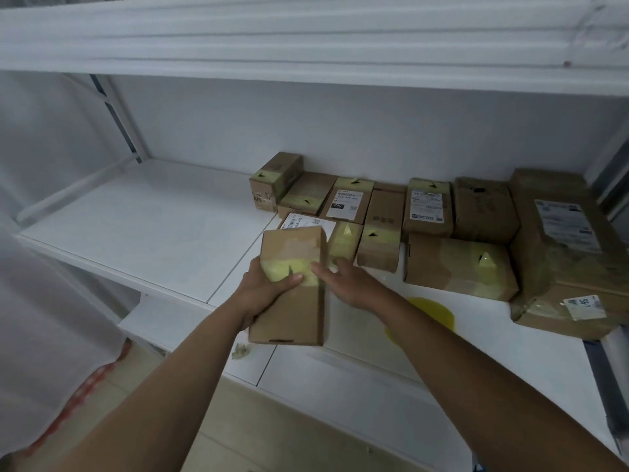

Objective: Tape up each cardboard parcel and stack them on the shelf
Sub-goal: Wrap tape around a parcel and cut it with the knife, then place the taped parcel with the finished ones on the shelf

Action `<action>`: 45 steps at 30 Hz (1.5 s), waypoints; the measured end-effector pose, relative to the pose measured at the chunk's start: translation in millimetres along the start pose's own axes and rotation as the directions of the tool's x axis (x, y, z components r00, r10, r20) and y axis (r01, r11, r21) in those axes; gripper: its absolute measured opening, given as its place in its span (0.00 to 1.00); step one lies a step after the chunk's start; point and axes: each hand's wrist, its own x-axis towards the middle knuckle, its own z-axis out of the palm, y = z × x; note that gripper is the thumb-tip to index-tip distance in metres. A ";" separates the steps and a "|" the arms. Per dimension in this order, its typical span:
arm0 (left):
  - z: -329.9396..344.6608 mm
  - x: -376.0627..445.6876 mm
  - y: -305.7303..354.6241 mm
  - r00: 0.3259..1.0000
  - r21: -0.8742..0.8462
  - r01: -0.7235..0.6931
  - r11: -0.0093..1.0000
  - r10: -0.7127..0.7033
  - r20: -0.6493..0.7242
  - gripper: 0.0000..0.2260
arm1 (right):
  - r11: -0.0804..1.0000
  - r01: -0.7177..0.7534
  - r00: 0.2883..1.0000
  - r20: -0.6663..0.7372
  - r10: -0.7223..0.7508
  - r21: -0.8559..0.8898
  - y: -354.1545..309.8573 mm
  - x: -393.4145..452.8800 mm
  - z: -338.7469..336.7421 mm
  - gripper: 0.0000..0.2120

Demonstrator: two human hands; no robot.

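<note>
— Both forearms reach in from six o'clock. What do the hands hold?
— Left hand [263, 291] grips the parcel [292, 284] from its left side, thumb across the yellow tape [289, 267]. Right hand [347, 284] lies with straight fingers pressing that tape from the right.
— Where is the parcel?
— Over the front edge of the white shelf [153, 233], tilted, at centre.
— Beyond it?
— Tape roll [432, 311] at three o'clock; taped boxes [425, 212] in rows from twelve to two, against the back wall.

Brown cardboard parcel [292, 291] — yellow-taped, above the white shelf [153, 233].
</note>
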 end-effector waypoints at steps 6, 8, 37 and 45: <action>12.4 -16.1 7.3 0.992 -0.232 0.014 0.973 -0.042 -0.116 0.39 | 0.826 0.055 0.981 -0.184 0.060 0.561 -14.6 -1.8 34.7 0.24; 5.7 -22.3 7.8 0.996 -0.222 -0.004 0.975 -0.017 -0.091 0.36 | 0.804 0.072 0.983 -0.177 0.042 0.590 -15.0 -4.0 41.2 0.20; -188.2 -34.3 -38.9 0.960 -0.047 -0.136 0.990 0.120 -0.253 0.17 | 0.998 0.006 0.901 -0.432 -0.035 -0.068 -214.5 77.0 190.0 0.30; -291.4 -11.4 -61.3 0.929 -0.335 -0.050 0.941 -0.079 -0.362 0.20 | 0.943 0.056 0.998 0.008 -0.062 0.327 -249.2 118.8 213.4 0.29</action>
